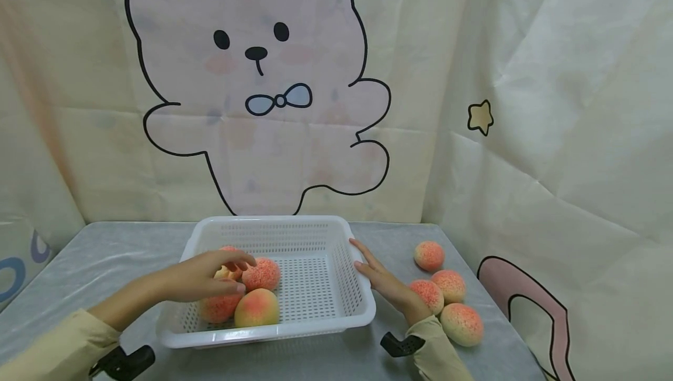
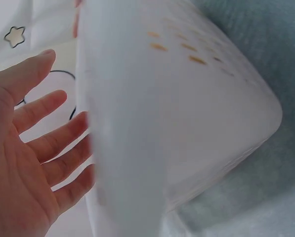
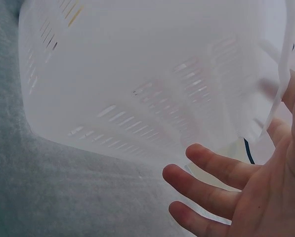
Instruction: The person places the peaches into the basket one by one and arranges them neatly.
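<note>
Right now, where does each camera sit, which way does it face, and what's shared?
Head: worn on the head, facing forward and down at the white basket, peaches and printed backdrop; left hand, right hand and sleeves show.
Left wrist: on that wrist, facing the basket's outer wall; the left hand's palm side shows.
Right wrist: on that wrist, facing the basket's outer wall too; the right hand's palm side shows.
Shared: both wrist views show the basket's outside and gray tabletop.

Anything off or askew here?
No spill or damage visible. The basket looks slightly askew: its front rim slants, higher toward the right in the head view. Tilted or just turned, I can't tell.
</note>
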A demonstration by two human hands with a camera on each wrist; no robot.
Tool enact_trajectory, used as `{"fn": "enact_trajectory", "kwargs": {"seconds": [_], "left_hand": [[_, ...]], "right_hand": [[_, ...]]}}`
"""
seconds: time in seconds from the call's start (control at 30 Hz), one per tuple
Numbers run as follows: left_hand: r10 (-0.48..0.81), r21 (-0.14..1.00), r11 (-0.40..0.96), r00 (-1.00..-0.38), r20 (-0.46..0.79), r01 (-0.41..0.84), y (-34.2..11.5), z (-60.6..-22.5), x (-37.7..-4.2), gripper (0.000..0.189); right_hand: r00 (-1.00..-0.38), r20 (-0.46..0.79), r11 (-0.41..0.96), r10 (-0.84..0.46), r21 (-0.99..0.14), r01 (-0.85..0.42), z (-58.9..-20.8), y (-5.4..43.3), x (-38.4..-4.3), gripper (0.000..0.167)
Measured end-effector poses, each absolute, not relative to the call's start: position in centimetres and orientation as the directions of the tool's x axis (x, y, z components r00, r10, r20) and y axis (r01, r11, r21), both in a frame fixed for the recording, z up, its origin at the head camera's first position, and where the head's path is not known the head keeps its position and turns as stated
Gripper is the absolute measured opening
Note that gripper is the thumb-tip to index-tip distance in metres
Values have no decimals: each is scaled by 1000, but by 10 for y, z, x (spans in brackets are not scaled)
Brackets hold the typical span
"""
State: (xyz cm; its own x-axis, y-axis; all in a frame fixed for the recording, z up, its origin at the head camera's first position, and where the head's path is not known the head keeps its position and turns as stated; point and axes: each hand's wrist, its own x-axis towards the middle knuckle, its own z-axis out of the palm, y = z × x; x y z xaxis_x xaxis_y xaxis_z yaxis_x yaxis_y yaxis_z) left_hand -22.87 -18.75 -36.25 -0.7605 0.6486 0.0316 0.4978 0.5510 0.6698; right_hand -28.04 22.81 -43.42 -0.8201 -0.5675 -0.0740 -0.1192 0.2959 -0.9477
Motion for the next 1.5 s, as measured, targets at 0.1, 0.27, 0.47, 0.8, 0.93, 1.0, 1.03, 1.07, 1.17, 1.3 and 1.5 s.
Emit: {"fn": "enact_trajectory", "kwargs": {"seconds": [0.1, 0.27, 0.47, 0.8, 0.93, 1.0, 1.03, 1.07, 1.17, 1.3, 1.5], "left_hand": [[645, 663, 541, -761, 68, 517, -191, -360, -229, 45], [622, 666, 536, -776, 103, 518, -197, -358, -230, 44], [559, 666, 557, -817, 142, 497, -209, -352, -230, 44], [491, 660, 581, -852, 183, 477, -232, -345, -231, 47], [485, 687, 565, -858, 171, 457, -241, -349, -232, 52], [471, 710, 556, -867, 160, 433, -247, -352, -231, 53], [461, 719, 553, -873, 156, 421, -251, -353, -230, 53], [451, 728, 549, -879, 155, 411, -254, -355, -229, 54], [406, 736, 563, -901, 151, 377, -263, -362, -226, 56], [358, 736, 589, -924, 133, 334, -271, -373, -224, 60], [342, 746, 613, -939, 44, 259, -276, -387, -225, 65]], "right_hand": [[-821, -74, 296, -567, -948, -119, -435, 229, -280, 60], [-826, -73, 299, -559, -947, -119, -436, 229, -281, 60], [-820, -72, 297, -568, -947, -122, -436, 229, -281, 60], [-815, -75, 291, -575, -949, -118, -435, 229, -281, 61], [-815, -81, 293, -573, -949, -111, -436, 230, -281, 61], [-816, -81, 294, -572, -949, -112, -436, 230, -280, 61], [-816, -80, 293, -573, -949, -113, -436, 230, -280, 61], [-815, -80, 294, -575, -949, -114, -436, 230, -280, 61], [-812, -76, 291, -579, -949, -119, -436, 230, -280, 61], [-813, -72, 290, -578, -949, -122, -436, 231, -281, 61], [-818, -74, 300, -570, -946, -123, -435, 231, -281, 61]]}}
